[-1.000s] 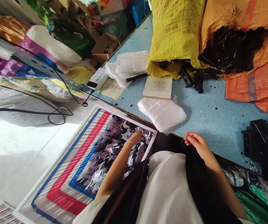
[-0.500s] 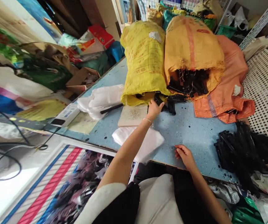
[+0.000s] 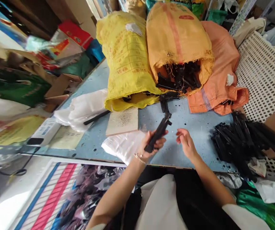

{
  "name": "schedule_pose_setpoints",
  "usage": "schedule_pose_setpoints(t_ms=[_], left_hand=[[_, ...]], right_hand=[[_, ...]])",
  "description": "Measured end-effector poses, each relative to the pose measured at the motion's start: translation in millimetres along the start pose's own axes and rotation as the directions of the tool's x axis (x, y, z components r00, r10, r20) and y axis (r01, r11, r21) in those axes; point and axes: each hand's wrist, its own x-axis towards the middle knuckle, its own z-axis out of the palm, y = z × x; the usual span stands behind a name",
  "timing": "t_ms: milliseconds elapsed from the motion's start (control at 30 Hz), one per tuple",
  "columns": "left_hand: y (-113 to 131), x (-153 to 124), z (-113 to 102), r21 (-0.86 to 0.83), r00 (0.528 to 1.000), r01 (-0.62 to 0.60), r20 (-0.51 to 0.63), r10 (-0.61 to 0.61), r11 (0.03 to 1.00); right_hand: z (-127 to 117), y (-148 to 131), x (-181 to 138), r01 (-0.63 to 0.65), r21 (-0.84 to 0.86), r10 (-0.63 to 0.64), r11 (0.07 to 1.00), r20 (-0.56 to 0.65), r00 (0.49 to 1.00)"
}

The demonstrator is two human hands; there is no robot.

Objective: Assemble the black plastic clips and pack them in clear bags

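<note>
My left hand (image 3: 149,145), with a bracelet on its wrist, is wrapped round a long black plastic part (image 3: 160,131) with a small notched end pointing away from me. Just to the right, my right hand (image 3: 186,145) hovers over the blue table (image 3: 182,118), holding nothing, its fingers loosely bent and apart. Ahead of both hands, another black part (image 3: 164,105) lies by the mouths of a yellow woven sack (image 3: 128,64) and an orange-yellow sack (image 3: 178,38). Several similar parts (image 3: 187,78) fill the latter's opening.
A heap of black parts (image 3: 235,137) spreads at the right, beside a perforated white panel (image 3: 266,86). Behind it slumps an orange sack (image 3: 223,60). To the left lie white plastic wrapping (image 3: 87,105), a beige board (image 3: 123,121) and a folded white bag (image 3: 123,147).
My left hand has drawn back from the yellow sack's mouth towards me, bringing a black plastic part. My right hand has lifted slightly forward. The view has shifted rightward.
</note>
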Motion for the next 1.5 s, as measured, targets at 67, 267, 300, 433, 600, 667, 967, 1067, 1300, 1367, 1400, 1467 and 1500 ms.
schedule_pose_setpoints(t_ms=[67, 267, 300, 433, 600, 667, 967, 1067, 1300, 1367, 1400, 1467, 1500], left_hand=[[-33.5, -16.6, 9.1, -0.034, 0.999, 0.029, 0.029, -0.028, 0.999], [-54.6, -37.8, 39.3, 0.452, 0.985, -0.025, -0.141, 0.099, 0.891], [-52.2, -39.9, 43.8, 0.527, 0.977, -0.036, -0.158, 0.140, 0.849], [-48.0, -42.3, 56.9, 0.640, 0.977, -0.045, -0.133, 0.168, 0.767], [-54.5, -24.0, 56.5, 0.775, 0.956, -0.091, -0.108, 0.273, 0.625], [-54.8, -13.6, 51.5, 0.742, 0.950, -0.089, -0.136, 0.280, 0.665], [-49.8, 4.0, 48.6, 0.551, 0.945, -0.034, -0.254, 0.206, 0.834], [-56.4, 9.2, 39.9, 0.598, 0.919, -0.052, -0.285, 0.273, 0.800], [-103.7, 28.7, 9.3, 0.922, 0.866, 0.015, -0.205, 0.456, 0.387], [-115.5, 31.4, 6.3, 0.956, 0.834, -0.022, -0.143, 0.532, 0.292], [-118.0, 31.9, 4.7, 0.957, 0.823, -0.047, -0.124, 0.554, 0.285], [-114.1, 32.8, -0.1, 0.932, 0.823, -0.097, -0.122, 0.554, 0.350], [-107.4, 34.0, -3.1, 0.900, 0.823, -0.118, -0.148, 0.549, 0.420]], right_hand=[[2.0, -9.4, 15.1, 0.131, -0.178, -0.132, 0.975, 0.004, 0.991], [2.4, -12.6, 14.0, 0.341, -0.347, -0.322, 0.874, 0.113, 0.940], [0.8, -12.2, 10.7, 0.352, -0.339, -0.333, 0.872, 0.117, 0.936], [-4.1, -14.4, 2.8, 0.311, -0.335, -0.283, 0.890, 0.129, 0.950], [-1.9, -21.0, -1.1, -0.191, -0.006, 0.191, 0.982, 0.016, 0.981], [-4.9, -23.7, -7.1, -0.294, 0.063, 0.287, 0.954, 0.104, 0.952], [-10.0, -25.5, -53.0, 0.334, -0.491, -0.109, 0.805, 0.432, 0.895], [-23.5, -25.9, -37.7, 0.187, -0.433, 0.073, 0.882, 0.517, 0.853], [-12.8, -26.6, 105.9, 0.004, -0.660, 0.102, 0.751, 0.122, 0.987], [11.7, -20.4, 147.5, -0.051, -0.753, 0.163, 0.657, 0.076, 0.984], [22.8, -17.0, 163.7, -0.080, -0.767, 0.206, 0.637, 0.069, 0.976], [38.1, -11.4, 183.2, -0.115, -0.763, 0.266, 0.636, 0.077, 0.961], [41.8, -9.6, 185.7, -0.123, -0.751, 0.283, 0.649, 0.088, 0.955]])
